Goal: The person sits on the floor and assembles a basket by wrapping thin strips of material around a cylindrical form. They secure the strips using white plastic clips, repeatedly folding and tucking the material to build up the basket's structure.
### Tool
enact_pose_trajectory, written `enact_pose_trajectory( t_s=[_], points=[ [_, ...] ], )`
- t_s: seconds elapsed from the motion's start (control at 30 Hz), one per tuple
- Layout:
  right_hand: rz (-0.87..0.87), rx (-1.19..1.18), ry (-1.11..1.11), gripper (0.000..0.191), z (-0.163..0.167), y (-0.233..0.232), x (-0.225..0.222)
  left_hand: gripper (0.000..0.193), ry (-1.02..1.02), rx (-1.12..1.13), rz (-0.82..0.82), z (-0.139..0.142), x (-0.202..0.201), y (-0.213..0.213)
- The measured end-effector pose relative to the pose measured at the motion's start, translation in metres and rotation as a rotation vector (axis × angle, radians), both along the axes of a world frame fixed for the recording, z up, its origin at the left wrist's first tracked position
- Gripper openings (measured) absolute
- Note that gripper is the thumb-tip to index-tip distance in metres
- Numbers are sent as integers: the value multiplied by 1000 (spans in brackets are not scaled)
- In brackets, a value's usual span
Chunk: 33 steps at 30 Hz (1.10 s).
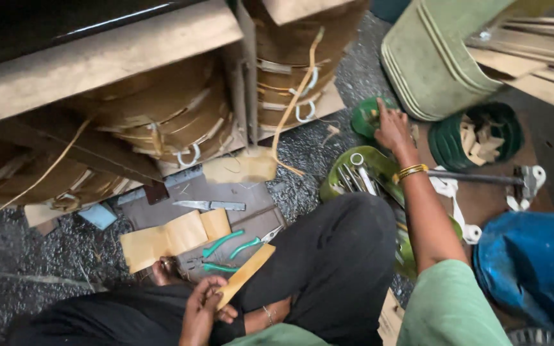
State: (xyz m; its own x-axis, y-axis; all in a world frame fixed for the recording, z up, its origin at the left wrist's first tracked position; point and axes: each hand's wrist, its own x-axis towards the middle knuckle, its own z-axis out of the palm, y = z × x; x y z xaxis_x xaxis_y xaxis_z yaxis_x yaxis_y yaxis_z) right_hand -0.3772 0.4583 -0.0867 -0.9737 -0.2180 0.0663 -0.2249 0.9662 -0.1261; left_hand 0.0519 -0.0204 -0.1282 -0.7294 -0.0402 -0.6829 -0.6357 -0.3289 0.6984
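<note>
Left hand: the left hand, at the bottom centre of the frame, is grasping the lower end of a narrow strip of tan insulating paper, which slants up to the right across the person's lap.
Right hand: the right hand reaches to the upper right, fingers spread and pressed down on small bits in a green bowl; whether it has clenched on anything cannot be told. A gold bangle sits on the wrist.
Pliers: two green-handled pliers lie on the grey floor board just above the left hand, right beside the strip's upper end.
Paper sheets: folded tan paper pieces lie left of the pliers.
Blade: a flat metal blade lies on the floor above those sheets.
Coils: large windings wrapped in brown paper and tied with white tape fill the upper left and upper centre, under wooden beams.
Tool tray: a green tray of metal tools lies below the right hand.
Second bowl: a dark green bowl holding pale wooden wedges is at the right.
Container: a pale green metal container stands at the upper right.
</note>
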Motion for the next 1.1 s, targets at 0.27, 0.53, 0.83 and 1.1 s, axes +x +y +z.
enact_pose_trajectory(
  t_s=[0.27,0.53,0.83,1.1],
  points=[
    [-136,-54,-3,74,0,-15,9,45,122,292,196,69,-5,-7],
    [-177,-321,-54,64,7,-23,14,30,248,63,-114,136,-58,-17],
    [201,-894,55,62,134,-131,119,28,669,75,56,132,-118,3],
    [713,-797,-43,48,221,-270,256,43,640,156,234,145,-125,24]
  ],
)
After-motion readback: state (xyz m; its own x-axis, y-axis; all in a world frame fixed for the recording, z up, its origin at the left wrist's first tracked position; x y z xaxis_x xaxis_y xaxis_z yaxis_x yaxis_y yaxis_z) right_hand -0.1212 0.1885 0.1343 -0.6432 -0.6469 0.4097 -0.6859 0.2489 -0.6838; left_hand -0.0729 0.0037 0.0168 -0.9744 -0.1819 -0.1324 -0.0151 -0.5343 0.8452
